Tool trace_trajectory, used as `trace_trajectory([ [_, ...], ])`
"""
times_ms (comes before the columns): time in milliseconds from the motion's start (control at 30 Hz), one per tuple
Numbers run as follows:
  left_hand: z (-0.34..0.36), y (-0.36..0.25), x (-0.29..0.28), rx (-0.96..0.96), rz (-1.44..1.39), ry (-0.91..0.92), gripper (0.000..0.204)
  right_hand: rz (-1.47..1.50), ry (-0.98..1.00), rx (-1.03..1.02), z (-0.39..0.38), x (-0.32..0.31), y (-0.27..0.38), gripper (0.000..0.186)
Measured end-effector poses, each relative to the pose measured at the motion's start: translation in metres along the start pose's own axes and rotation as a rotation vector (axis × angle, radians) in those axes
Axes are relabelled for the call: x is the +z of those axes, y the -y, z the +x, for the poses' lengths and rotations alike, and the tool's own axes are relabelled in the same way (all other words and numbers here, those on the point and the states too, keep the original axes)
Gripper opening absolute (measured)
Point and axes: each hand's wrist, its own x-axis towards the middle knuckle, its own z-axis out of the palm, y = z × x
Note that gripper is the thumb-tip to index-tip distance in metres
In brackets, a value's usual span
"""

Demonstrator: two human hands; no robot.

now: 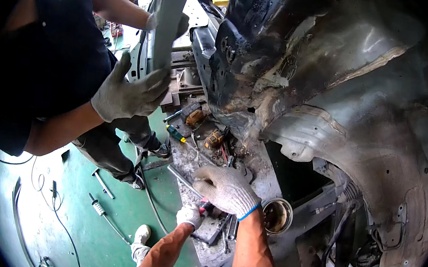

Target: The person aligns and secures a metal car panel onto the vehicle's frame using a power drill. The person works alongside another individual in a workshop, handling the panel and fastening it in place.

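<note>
At lower middle, my gloved left hand [189,216] is closed on a tool with a pinkish-red part [205,208], its shape partly hidden. My gloved right hand [224,189] is just above and to the right, fingers curled at a steel bar [180,177] that angles up-left; its grip is partly hidden. Around my hands on the grimy metal platform [267,175] lie wrenches [225,239], a green-and-yellow screwdriver [176,133] and two yellow-and-black power tools [214,138]. An open round tin [277,215] sits right of my right wrist.
A bare car-body panel [360,128] overhangs the right side. At left a co-worker [55,54] in gloves holds a long grey panel [165,24] upright. Hoses, cables, a slide hammer [99,207] and a T-shaped tool [103,184] lie on the green floor [73,181].
</note>
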Motion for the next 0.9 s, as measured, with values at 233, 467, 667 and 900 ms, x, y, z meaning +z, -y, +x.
trace_trajectory([
  [233,0.001,0.002,0.0,-0.003,-0.057,-0.019,0.049,0.037,0.032,-0.002,-0.002,-0.001,0.001,0.039],
  [467,-0.003,-0.01,0.017,0.001,0.047,-0.011,0.055,0.014,0.042,0.065,-0.011,-0.01,0.007,0.037],
  [667,0.028,0.022,0.048,0.044,0.156,-0.028,0.066,0.0,-0.024,-0.011,-0.009,-0.007,0.012,0.034],
  [900,0.029,0.031,0.049,0.116,0.152,0.037,0.063,-0.022,-0.015,-0.005,-0.008,-0.005,0.016,0.036],
])
